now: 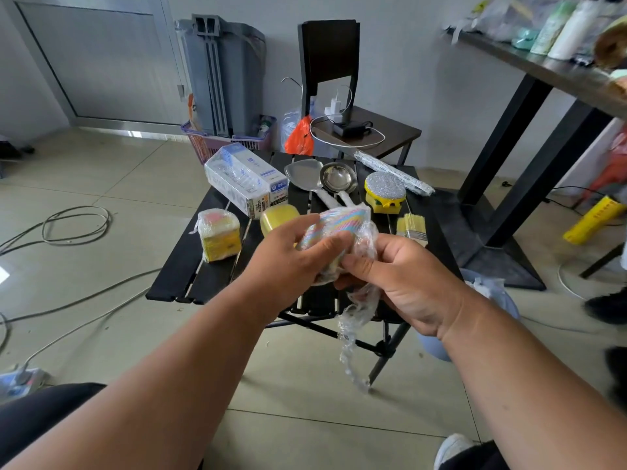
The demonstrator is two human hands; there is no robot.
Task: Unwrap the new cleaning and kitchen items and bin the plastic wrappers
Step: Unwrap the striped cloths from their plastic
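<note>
Print on wrapped box (245, 179) too blurred to read.

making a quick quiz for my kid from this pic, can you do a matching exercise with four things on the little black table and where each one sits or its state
Things:
1. ladle
2. paintbrush
3. wrapped yellow sponge stack
4. glittery scrubber

Places or states:
A. left edge, in plastic wrap
B. right side, silver pad on a yellow base
C. middle back, beside the spatula
D. front right, pale bristles

Pairs: 1-C, 2-D, 3-A, 4-B
</note>
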